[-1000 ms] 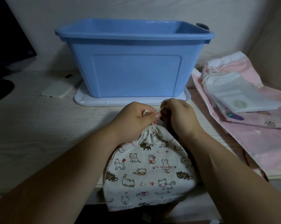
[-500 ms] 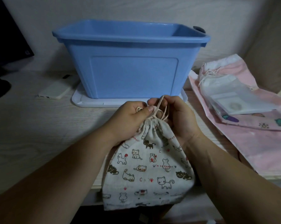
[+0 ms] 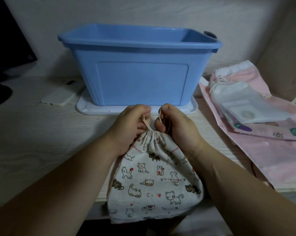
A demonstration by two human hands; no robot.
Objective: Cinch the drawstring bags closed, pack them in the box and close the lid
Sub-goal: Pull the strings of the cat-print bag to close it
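A cream drawstring bag with a cat print lies at the desk's front edge, its bottom hanging over. Its neck is gathered tight. My left hand grips one drawstring cord at the neck's left. My right hand pinches the other cord loop on the right side. Behind them the open blue plastic box stands on its white lid. To the right lie a white drawstring bag and a pink printed bag on a larger pink bag.
A white phone lies left of the lid. A dark monitor and its base stand at the far left. The wall runs close behind the box, and a beige panel closes the right side.
My hands have moved apart from the bag's neck, each drawing a cord outward. The neck is gathered tighter than a second ago.
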